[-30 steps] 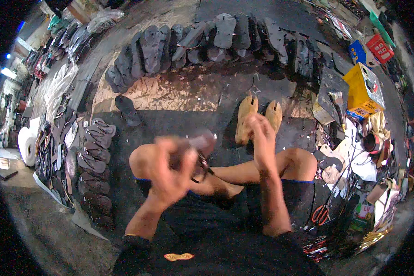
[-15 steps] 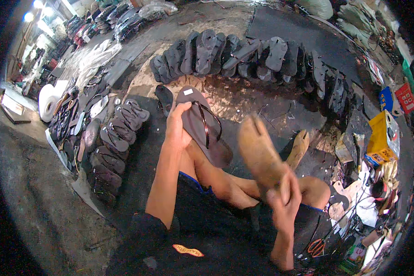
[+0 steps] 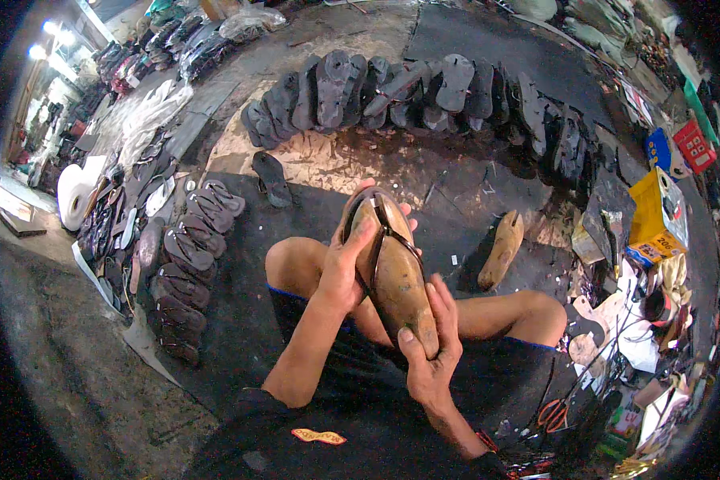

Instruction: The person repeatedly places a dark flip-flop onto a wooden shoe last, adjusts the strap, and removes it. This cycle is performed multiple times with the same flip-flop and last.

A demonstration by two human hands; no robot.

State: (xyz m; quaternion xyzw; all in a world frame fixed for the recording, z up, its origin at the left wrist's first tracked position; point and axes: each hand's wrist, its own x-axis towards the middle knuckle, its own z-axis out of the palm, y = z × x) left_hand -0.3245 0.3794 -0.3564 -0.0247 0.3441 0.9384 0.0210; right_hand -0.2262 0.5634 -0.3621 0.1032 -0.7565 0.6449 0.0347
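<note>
In front of my lap, a tan wooden shoe last (image 3: 402,276) lies on a dark flip-flop, its split toe under the thong strap (image 3: 386,230). My left hand (image 3: 342,276) is closed round the toe end, thumb on top of the last and fingertips showing past the far side. My right hand (image 3: 434,360) grips the heel end, thumb across the top and fingers along the right side. Most of the sole is hidden beneath the last. A second wooden last (image 3: 502,250) rests on the dark floor mat, beyond my right knee.
Dark soles (image 3: 336,92) stand in a curved row at the far side. One flip-flop (image 3: 272,180) lies nearer. Strapped flip-flops (image 3: 188,248) line the left, beside a white roll (image 3: 78,192). At right are a yellow box (image 3: 658,212), scraps and orange-handled scissors (image 3: 552,414).
The last in my right hand has moved left and down onto the flip-flop, under its strap. My left hand has brought the flip-flop lower and nearer the middle. The view has shifted slightly.
</note>
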